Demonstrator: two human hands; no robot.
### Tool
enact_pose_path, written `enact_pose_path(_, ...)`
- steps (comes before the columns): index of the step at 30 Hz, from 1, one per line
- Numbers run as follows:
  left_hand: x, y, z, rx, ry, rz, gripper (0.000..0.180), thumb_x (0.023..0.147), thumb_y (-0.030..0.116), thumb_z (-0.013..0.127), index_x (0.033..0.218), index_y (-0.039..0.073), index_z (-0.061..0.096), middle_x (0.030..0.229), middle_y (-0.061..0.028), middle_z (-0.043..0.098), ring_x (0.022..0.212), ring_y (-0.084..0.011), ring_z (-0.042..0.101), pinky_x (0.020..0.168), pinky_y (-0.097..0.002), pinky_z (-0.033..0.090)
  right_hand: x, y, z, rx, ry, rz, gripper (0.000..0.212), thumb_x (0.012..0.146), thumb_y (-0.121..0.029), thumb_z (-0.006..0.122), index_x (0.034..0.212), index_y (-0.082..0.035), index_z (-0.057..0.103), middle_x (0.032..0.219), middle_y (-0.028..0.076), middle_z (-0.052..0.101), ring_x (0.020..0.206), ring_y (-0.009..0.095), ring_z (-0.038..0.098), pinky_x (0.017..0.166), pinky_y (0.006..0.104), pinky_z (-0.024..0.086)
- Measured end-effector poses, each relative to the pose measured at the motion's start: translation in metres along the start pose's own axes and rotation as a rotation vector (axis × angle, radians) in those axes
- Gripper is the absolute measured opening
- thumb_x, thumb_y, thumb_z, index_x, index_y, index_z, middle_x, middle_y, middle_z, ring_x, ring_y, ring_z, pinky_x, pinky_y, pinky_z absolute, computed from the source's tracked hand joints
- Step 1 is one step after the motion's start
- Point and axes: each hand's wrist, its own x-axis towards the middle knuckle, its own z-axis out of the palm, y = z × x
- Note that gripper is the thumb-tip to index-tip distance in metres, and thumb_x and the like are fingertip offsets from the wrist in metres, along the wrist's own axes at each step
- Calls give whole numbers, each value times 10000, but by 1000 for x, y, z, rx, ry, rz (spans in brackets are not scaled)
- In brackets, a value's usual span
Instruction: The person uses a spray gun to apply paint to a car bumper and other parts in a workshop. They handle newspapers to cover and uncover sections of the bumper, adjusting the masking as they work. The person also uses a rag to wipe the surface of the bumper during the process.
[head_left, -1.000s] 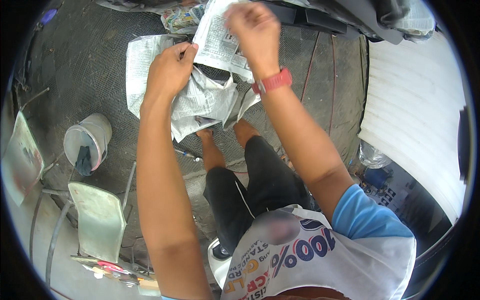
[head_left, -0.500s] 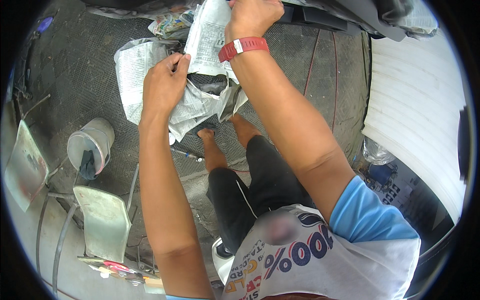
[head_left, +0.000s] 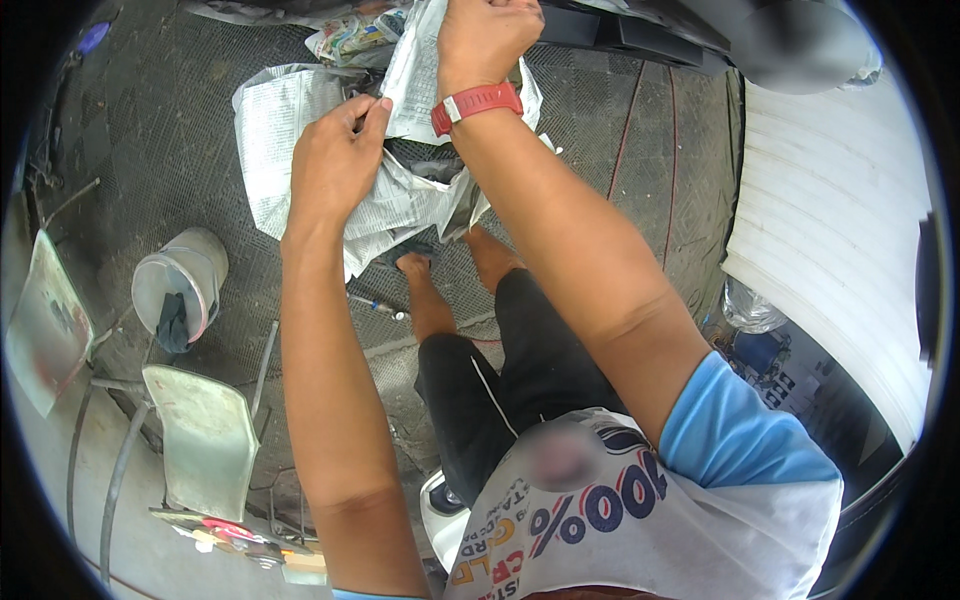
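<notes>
Above the mat (head_left: 580, 130), keeps pinching newspaper (head_left: 412, 88) with left fingers (head_left: 377, 115). Now crosses right hand (head_left: 488, 38) over it, likely working two-handed; cannot tell its grip.

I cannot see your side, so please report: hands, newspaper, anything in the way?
Left hand pinching newspaper at edge. Right hand farther up, grip unclear. More newspaper, wrinkled, below. Bucket off left, clear of hands.
</notes>
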Motion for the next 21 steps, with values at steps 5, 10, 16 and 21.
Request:
enact_pose_path(5, 1, -4, -3, 46, 28, 92, 389, 1062, 422, 652, 1133, 66, 793, 808, -158, 725, 724, -283, 679, 754, -394, 526, -17, 2, -14, -236, -156, -281, 79, 850, -3, 773, 873, -27, 702, 811, 17, 628, 731, 133, 583, 656, 295, 461)
enact_pose_path(10, 3, -13, -4, 32, 50, 119, 370, 1058, 404, 668, 1115, 62, 795, 804, -168, 728, 689, -300, 661, 727, -404, 524, -26, -7, -20, -565, -161, -580, 118, 804, -53, 802, 884, -51, 715, 1011, 123, 644, 954, 336, 633, 856, 444, 515)
enact_pose_path(16, 2, -20, -7, 59, 28, 117, 373, 1054, 387, 678, 1136, 43, 795, 841, -175, 747, 722, -302, 691, 744, -399, 536, -31, -6, -18, -565, -180, -577, 143, 785, -93, 823, 876, -63, 717, 1128, 146, 639, 1056, 389, 619, 923, 485, 505)
enact_pose_path(21, -2, -25, -9, 57, 24, 63, 382, 1053, 377, 684, 1154, 25, 794, 917, -184, 781, 768, -295, 721, 771, -380, 548, -35, 5, -19, -557, -255, -531, 189, 798, -133, 839, 902, -42, 710, 1237, 194, 649, 1065, 392, 644, 934, 469, 525)
